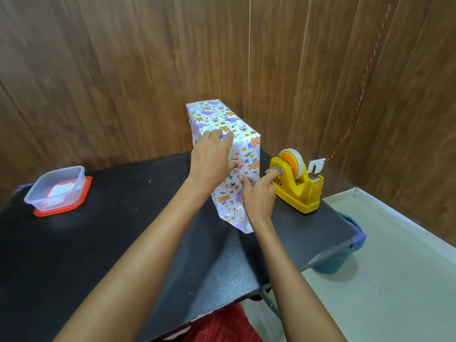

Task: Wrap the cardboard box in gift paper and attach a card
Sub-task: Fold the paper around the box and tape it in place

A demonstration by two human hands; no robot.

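Observation:
The box wrapped in white gift paper (pixel 246 154) with a cartoon animal print stands upright on the black table (pixel 123 243). My left hand (pixel 212 161) grips its near top corner, fingers over the top edge and thumb on the near face. Lower down, my right hand (pixel 257 193) is at the right side of the near end, its thumb and curled fingers pinching the folded paper there. A pointed paper flap (pixel 243 223) sticks out toward me at the bottom of that end. No card is in view.
A yellow tape dispenser (pixel 299 186) with a roll of tape stands just right of the box, close to my right hand. A clear plastic container (pixel 58 188) sits on its orange lid at the table's left. The table's right edge drops to a pale floor (pixel 394 280).

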